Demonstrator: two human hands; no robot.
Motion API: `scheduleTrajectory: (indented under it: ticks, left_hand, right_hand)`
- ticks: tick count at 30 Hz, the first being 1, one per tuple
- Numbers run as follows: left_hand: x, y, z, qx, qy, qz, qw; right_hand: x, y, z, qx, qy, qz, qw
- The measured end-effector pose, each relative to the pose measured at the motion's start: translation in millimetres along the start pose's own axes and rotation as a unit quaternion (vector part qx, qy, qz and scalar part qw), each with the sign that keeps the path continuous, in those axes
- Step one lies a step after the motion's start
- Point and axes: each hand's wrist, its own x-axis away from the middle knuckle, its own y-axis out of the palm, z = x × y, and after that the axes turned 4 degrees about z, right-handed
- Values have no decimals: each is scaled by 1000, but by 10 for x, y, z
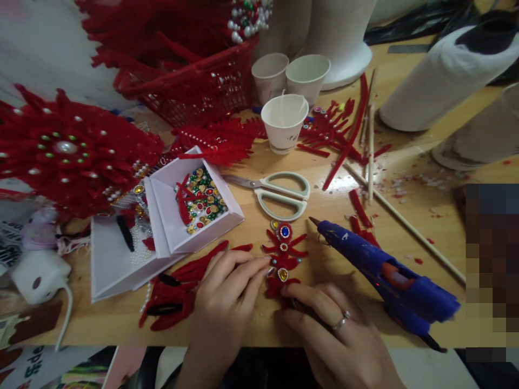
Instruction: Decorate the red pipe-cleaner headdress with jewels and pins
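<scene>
A red fuzzy pipe-cleaner ornament [283,261] lies upright in front of me, set with a blue gem, a yellow gem and small pearly beads. My right hand [336,324], with a ring on one finger, holds the ornament's lower end between thumb and fingertips. At its left edge, my left hand [231,294] is closed in a pinch; what sits between those fingertips is too small to make out. A blue glue gun [381,270] rests to the right, nozzle toward the ornament. Green-and-white scissors [279,195] lie just above.
Left of the scissors, a white box [235,213] holds beads and gems. Red pipe-cleaner pieces [178,292] lie by my left hand. Paper cups [284,121], a red basket [190,81], a large red flower [65,148], wooden sticks [405,221] and a white roll [438,81] stand or lie around.
</scene>
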Motion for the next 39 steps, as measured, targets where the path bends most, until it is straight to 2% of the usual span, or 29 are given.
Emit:
scheduleTrajectory:
  ticks: [3, 7, 13, 20, 24, 29, 39]
  left_hand:
    - [63, -89, -21, -89, 44, -40, 994]
    - [172, -159, -56, -199, 124, -92, 968]
    - [194, -111, -46, -238, 140, -104, 955]
    - [156, -66, 4, -219, 118, -112, 962]
    - [135, -82, 41, -168, 83, -141, 972]
    - [132, -115, 34, -144, 61, -143, 977]
    - [131, -25, 85, -168, 55, -101, 979]
  right_hand:
    - [-2, -2, 3, -1, 1, -1, 1000]
    - [13, 3, -4, 5, 0, -4, 1000]
    - [62, 10, -3, 8, 4, -21, 1000]
    - [24, 37, -7, 17, -1, -10, 1000]
    - [25, 24, 1, 16, -2, -9, 1000]
    - [52, 8, 11, 11, -4, -11, 1000]
    - [32, 41, 15, 11, -2, -13, 1000]
